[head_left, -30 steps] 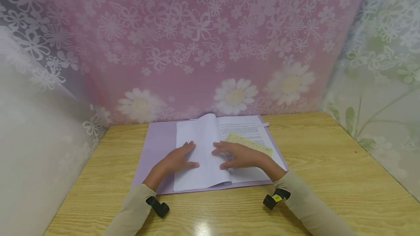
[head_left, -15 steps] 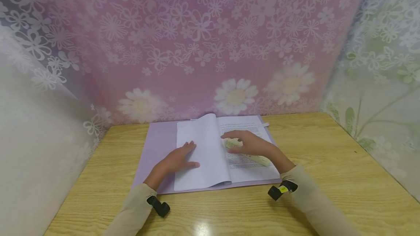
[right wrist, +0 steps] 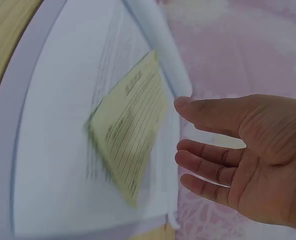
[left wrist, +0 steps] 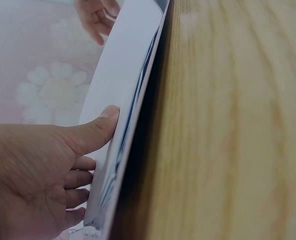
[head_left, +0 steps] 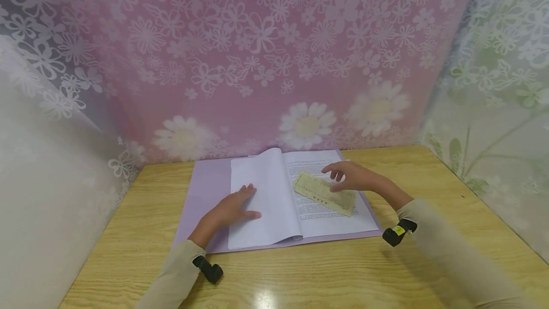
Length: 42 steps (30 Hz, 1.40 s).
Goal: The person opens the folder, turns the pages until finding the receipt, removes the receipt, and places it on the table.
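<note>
An open folder with a pale purple cover (head_left: 205, 190) lies on the wooden table, holding printed sheets. My left hand (head_left: 230, 208) rests on the turned white pages (head_left: 268, 180) at the left, fingers spread; in the left wrist view its thumb lies near the pages' edge. A small yellow-green lined slip of paper (head_left: 324, 194) lies slanted across the printed page (head_left: 334, 228) on the right. My right hand (head_left: 353, 176) hovers over the slip's upper right part, fingers apart and holding nothing. In the right wrist view the slip (right wrist: 130, 130) shows whole, apart from the fingertips.
The wooden table (head_left: 300, 275) extends in front and to both sides. A pink flowered backdrop (head_left: 240, 108) rises right behind the folder. Pale flowered panels stand at the left (head_left: 51, 180) and right (head_left: 506, 147). The turned pages bulge into a curl by the fold.
My right hand has moved from the curled pages rightward over the slip, which now lies more exposed and a little lower at its right end. The left hand has stayed in place.
</note>
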Tool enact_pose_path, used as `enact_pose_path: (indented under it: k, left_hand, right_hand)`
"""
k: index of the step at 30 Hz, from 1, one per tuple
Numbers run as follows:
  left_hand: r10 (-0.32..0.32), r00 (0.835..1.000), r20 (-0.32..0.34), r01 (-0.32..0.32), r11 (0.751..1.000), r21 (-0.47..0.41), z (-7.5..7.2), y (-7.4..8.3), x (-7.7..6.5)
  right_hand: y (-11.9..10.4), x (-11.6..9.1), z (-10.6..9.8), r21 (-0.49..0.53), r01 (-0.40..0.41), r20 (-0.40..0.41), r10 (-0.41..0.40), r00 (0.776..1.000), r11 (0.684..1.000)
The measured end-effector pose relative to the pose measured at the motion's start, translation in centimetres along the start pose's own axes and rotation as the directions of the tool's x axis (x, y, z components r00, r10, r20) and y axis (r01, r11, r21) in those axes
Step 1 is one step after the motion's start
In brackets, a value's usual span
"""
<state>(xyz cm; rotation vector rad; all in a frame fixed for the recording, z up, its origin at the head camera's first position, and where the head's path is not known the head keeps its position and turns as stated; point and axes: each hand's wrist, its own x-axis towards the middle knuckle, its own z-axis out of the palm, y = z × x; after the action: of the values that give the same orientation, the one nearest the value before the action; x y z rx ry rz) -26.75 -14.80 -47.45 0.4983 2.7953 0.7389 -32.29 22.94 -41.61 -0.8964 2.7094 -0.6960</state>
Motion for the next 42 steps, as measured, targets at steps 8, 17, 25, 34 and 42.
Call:
enact_pose_path:
  k: [8, 17, 25, 34, 42]
  left_hand:
    - [-0.01, 1.0, 0.001, 0.01, 1.0, -0.01, -0.3, 0.4, -0.3]
    - [-0.017, 1.0, 0.0, 0.017, 1.0, -0.017, 0.0, 0.1, -0.2]
    - [0.018, 1.0, 0.002, -0.018, 1.0, -0.013, -0.1, -0.1, -0.1]
    - [0.008, 1.0, 0.013, -0.008, 1.0, 0.007, 0.0, -0.1, 0.4]
    - [0.002, 1.0, 0.022, -0.002, 1.0, -0.008, 0.1, 0.1, 0.4]
  right_hand:
    - [2.2, -1.2, 0.1, -0.073, -0.082, 0.05, 0.086, 0.995, 0.994]
    - [3.4, -1.6, 1.2, -0.048, -0.151, 0.066, 0.154, 0.986, 0.987]
    - [3.0, -1.7, 1.0, -0.055, -0.191, 0.09, 0.196, 0.977, 0.98]
    - [2.9, -1.2, 0.5, -0.032, -0.18, 0.126, 0.182, 0.975, 0.983]
    - [2.1, -1.6, -0.1, -0.11, -0.256, 0.152, 0.271, 0.951, 0.96]
